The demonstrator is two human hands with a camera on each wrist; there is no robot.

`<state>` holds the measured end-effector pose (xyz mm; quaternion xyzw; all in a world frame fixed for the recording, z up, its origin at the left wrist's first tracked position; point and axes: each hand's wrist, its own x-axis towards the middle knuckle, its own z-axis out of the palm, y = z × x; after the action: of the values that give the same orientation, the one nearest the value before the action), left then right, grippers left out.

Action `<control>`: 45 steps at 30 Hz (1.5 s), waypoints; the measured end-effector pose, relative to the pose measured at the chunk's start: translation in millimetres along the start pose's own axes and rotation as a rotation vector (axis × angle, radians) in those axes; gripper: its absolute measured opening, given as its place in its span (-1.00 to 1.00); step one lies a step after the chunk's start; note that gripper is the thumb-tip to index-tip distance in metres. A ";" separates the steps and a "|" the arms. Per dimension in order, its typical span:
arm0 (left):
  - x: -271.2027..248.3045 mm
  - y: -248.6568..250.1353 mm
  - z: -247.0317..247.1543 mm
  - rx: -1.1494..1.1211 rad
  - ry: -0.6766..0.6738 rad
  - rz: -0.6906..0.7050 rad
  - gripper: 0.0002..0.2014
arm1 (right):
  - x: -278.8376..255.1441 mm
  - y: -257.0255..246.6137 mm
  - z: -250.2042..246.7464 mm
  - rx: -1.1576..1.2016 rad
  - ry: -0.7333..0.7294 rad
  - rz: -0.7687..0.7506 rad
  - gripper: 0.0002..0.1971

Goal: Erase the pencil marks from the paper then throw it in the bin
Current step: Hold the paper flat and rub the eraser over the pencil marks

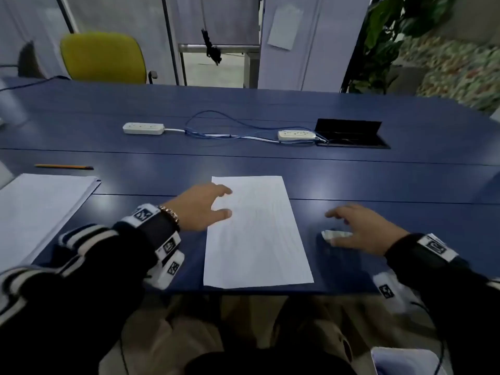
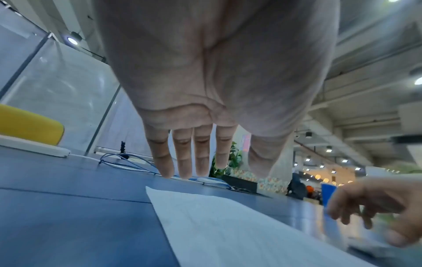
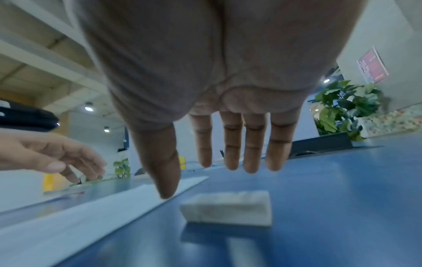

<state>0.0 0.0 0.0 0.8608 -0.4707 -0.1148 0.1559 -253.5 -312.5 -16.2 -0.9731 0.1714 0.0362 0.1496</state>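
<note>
Plainly, the paper (image 1: pixel 257 231) is a single thin sheet, light and floppy, lying flat at the lower centre of the head view near the front edge of the blue table (image 1: pixel 270 163). Rubbing would likely make it slide or wrinkle on that smooth top, so it probably needs pinning with flat fingers near the spot being worked, not gripping by an edge. Any pencil marks on it are too faint to make out. The eraser (image 3: pixel 228 207), a small pale block lying just right of the sheet, looks firm yet slightly rubbery, light and grippy; taking it across its long sides between thumb and fingers seems the sound hold.

At the sheet's left edge the left hand (image 1: pixel 201 207) is spread, fingers loosely extended, with the fingertips over the upper left part of the paper; whether they press it or float just above cannot be told, and the left wrist view suggests a small gap. Over the eraser, the right hand (image 1: pixel 365 228) hangs wide and holds nothing, with the thumb (image 3: pixel 164 177) reaching down near the block's left end and the fingers (image 3: pixel 231 144) straight above it, none plainly touching. No bin shows in any view.
</note>
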 end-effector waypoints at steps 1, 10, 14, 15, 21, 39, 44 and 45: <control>7.2 -2.0 -1.3 0.007 -0.017 -0.026 -0.38 | 1.2 1.3 1.3 -0.011 -0.032 0.025 -0.34; 67.9 -36.3 -3.1 0.141 -0.188 -0.042 -0.27 | 7.2 6.0 3.9 -0.074 -0.084 0.030 -0.78; 83.4 -50.2 -5.2 0.179 -0.301 -0.042 0.07 | 21.0 -8.0 -8.0 -0.039 -0.056 -0.018 -0.75; 85.8 -54.9 -4.9 0.174 -0.314 -0.042 0.11 | 26.7 -15.2 -10.1 -0.025 -0.042 -0.041 -0.78; 90.5 -69.9 0.4 0.148 -0.327 -0.034 0.08 | 66.9 -72.4 -13.1 -0.038 -0.048 -0.231 -0.78; 30.0 -45.2 0.1 0.191 -0.249 0.105 -0.24 | 119.2 -94.7 -12.4 -0.164 -0.274 -0.354 -0.66; 74.0 -65.4 -7.7 0.225 -0.357 0.017 0.20 | 156.8 -131.2 -13.8 -0.149 -0.213 -0.455 -0.64; 79.1 -66.5 -7.4 0.249 -0.402 -0.009 0.28 | 164.7 -137.3 -10.0 -0.144 -0.190 -0.457 -0.64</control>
<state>96.1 -32.0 -22.2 0.8352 -0.4991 -0.2258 -0.0487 -51.5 -245.6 11.5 -0.9870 -0.0708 0.1048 0.0994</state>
